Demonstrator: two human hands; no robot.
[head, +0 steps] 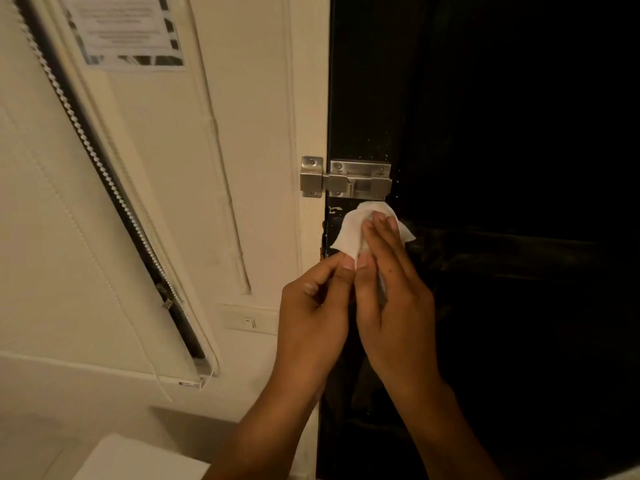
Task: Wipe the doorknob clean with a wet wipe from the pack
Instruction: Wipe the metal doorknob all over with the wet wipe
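Observation:
A white wet wipe is spread against the black door just below the metal bolt. My right hand lies flat over the wipe, its fingers pressing it to the door. My left hand pinches the wipe's lower corner between thumb and forefinger. The doorknob is hidden behind the wipe and my hands. The pack of wipes is not in view.
A steel slide bolt bridges the cream door frame and the door. On the left wall hang a window blind with its cord, a printed notice and a light switch. A white box corner sits low left.

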